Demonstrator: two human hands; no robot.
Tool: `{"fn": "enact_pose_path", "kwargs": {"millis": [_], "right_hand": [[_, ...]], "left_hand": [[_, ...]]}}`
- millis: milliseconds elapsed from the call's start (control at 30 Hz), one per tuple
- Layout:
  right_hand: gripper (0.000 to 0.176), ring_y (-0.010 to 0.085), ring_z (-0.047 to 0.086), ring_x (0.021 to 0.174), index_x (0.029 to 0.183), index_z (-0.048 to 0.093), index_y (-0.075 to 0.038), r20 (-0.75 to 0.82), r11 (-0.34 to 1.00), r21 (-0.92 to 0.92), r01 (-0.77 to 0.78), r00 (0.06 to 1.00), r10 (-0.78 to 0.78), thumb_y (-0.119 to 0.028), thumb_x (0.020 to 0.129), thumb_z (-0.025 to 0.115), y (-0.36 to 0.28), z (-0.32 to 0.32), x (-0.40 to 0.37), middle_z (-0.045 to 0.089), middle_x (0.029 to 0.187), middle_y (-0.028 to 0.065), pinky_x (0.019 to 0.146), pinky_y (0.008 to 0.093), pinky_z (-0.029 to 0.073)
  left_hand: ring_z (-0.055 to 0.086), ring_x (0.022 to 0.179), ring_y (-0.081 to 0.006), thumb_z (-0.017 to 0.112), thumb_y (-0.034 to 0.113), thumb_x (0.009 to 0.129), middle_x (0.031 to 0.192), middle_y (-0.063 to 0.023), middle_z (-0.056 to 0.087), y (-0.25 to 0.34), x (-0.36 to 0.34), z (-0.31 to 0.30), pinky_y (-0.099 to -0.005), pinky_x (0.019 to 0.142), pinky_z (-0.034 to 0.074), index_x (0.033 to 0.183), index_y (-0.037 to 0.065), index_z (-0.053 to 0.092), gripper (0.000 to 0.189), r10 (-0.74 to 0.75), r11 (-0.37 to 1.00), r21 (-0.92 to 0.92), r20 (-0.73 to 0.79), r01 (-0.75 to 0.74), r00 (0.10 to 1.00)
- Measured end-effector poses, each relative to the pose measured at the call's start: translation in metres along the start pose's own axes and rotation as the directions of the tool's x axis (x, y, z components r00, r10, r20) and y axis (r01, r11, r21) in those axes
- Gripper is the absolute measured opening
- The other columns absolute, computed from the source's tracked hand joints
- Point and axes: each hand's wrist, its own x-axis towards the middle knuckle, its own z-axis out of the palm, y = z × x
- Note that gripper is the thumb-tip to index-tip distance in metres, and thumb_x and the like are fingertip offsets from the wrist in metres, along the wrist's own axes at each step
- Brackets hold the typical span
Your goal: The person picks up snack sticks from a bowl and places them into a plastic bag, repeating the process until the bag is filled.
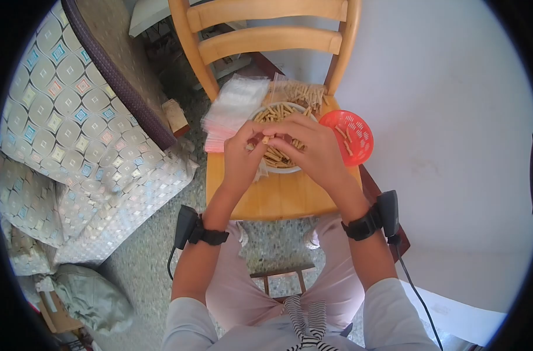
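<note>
Over a white bowl (287,171) on the wooden chair seat, my left hand (243,150) and my right hand (308,145) meet at the fingertips. Between them they pinch a small tan stick piece (266,140). Many similar tan sticks (276,157) fill the bowl below, partly hidden by my hands. To the left lies a stack of clear plastic bags (234,105) with pink edges. Behind the bowl is a clear bag of sticks (301,92). A red basket (366,137) with a few sticks inside stands at the right.
The wooden chair (272,202) has its slatted back at the far side, against a pale wall (442,117). Patterned fabric (73,99) covers furniture at the left. A grey-green bag (94,298) lies on the speckled floor at lower left.
</note>
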Motion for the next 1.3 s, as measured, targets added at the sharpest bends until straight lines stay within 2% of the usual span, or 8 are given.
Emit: {"fn": "enact_pose_path", "kwargs": {"millis": [433, 667, 767, 867, 967, 1033, 1133, 1300], "right_hand": [[0.018, 0.0239, 0.065, 0.075, 0.100, 0.070, -0.008, -0.061, 0.988, -0.029, -0.149, 0.987, 0.147, -0.020, 0.087, 0.070, 0.009, 0.002, 0.003, 0.066, 0.088, 0.0072, 0.065, 0.0331, 0.051], [0.023, 0.0272, 0.066, 0.078, 0.101, 0.068, -0.006, -0.025, 0.939, 0.185, -0.291, 0.953, 0.301, -0.025, 0.090, 0.068, 0.029, 0.010, 0.003, 0.067, 0.090, 0.0114, 0.069, 0.0344, 0.051], [0.022, 0.0277, 0.067, 0.082, 0.102, 0.069, -0.006, 0.019, 0.915, 0.084, -0.395, 0.918, 0.395, -0.024, 0.089, 0.068, 0.039, 0.014, 0.002, 0.068, 0.094, 0.0122, 0.070, 0.0354, 0.052], [0.021, 0.0283, 0.068, 0.083, 0.101, 0.069, -0.007, -0.106, 0.953, -0.224, -0.204, 0.977, 0.184, -0.023, 0.087, 0.069, 0.049, 0.021, -0.003, 0.068, 0.095, 0.0124, 0.071, 0.0365, 0.052], [0.020, 0.0292, 0.068, 0.082, 0.101, 0.070, -0.008, -0.101, 0.929, -0.310, -0.202, 0.979, 0.179, -0.022, 0.086, 0.070, 0.042, 0.021, -0.002, 0.068, 0.094, 0.0122, 0.071, 0.0370, 0.053], [0.019, 0.0286, 0.068, 0.080, 0.100, 0.070, -0.009, -0.092, 0.946, -0.208, -0.248, 0.968, 0.233, -0.022, 0.086, 0.070, 0.035, 0.022, 0.000, 0.068, 0.093, 0.0115, 0.070, 0.0363, 0.053], [0.017, 0.0268, 0.068, 0.078, 0.099, 0.071, -0.009, -0.092, 0.957, -0.076, -0.280, 0.958, 0.273, -0.021, 0.087, 0.070, 0.024, 0.022, 0.005, 0.068, 0.091, 0.0102, 0.068, 0.0347, 0.053], [0.016, 0.0240, 0.069, 0.076, 0.100, 0.071, -0.008, -0.136, 0.983, -0.009, -0.184, 0.974, 0.181, -0.020, 0.088, 0.069, 0.023, 0.024, 0.006, 0.068, 0.090, 0.0087, 0.065, 0.0321, 0.053]], "left_hand": [[0.057, 0.070, -0.0091, 0.073, 0.010, 0.087, 0.087, -0.0051, 0.069, 0.007, 0.002, 0.000, -0.0248, 0.065, 0.047, 0.104, 0.001, 0.071, 0.020, 0.045, 0.995, 0.089, -0.046, -0.041, 0.998], [0.063, 0.081, -0.0094, 0.071, 0.011, 0.089, 0.099, -0.0043, 0.071, 0.009, 0.007, -0.001, -0.0243, 0.072, 0.049, 0.110, 0.003, 0.072, 0.022, -0.007, 0.984, 0.178, -0.072, 0.020, 0.997], [0.064, 0.082, -0.0112, 0.071, 0.013, 0.089, 0.100, -0.0051, 0.071, -0.002, 0.010, 0.001, -0.0253, 0.071, 0.049, 0.109, 0.004, 0.072, 0.021, -0.055, 0.970, 0.232, -0.073, 0.070, 0.996], [0.067, 0.080, -0.0200, 0.071, 0.014, 0.089, 0.097, -0.0091, 0.070, -0.022, 0.012, 0.003, -0.0301, 0.068, 0.051, 0.107, 0.006, 0.073, 0.020, 0.067, 0.943, 0.331, -0.064, -0.042, 0.996], [0.069, 0.087, -0.0233, 0.070, 0.014, 0.088, 0.100, -0.0100, 0.070, -0.030, 0.010, 0.003, -0.0328, 0.072, 0.052, 0.105, 0.006, 0.073, 0.019, 0.060, 0.931, 0.362, -0.054, -0.036, 0.997], [0.066, 0.084, -0.0135, 0.070, 0.010, 0.090, 0.101, -0.0055, 0.071, -0.027, 0.010, 0.004, -0.0256, 0.069, 0.049, 0.106, 0.003, 0.071, 0.018, 0.082, 0.915, 0.399, -0.030, -0.063, 0.996], [0.066, 0.080, -0.0206, 0.071, 0.014, 0.089, 0.097, -0.0084, 0.070, -0.018, 0.013, 0.004, -0.0288, 0.071, 0.050, 0.103, 0.005, 0.073, 0.017, 0.037, 0.962, 0.273, -0.088, -0.011, 0.995], [0.064, 0.077, -0.0153, 0.071, 0.013, 0.089, 0.094, -0.0070, 0.069, -0.010, 0.014, 0.003, -0.0266, 0.069, 0.048, 0.103, 0.003, 0.072, 0.017, 0.012, 0.978, 0.207, -0.098, 0.008, 0.995]]}}
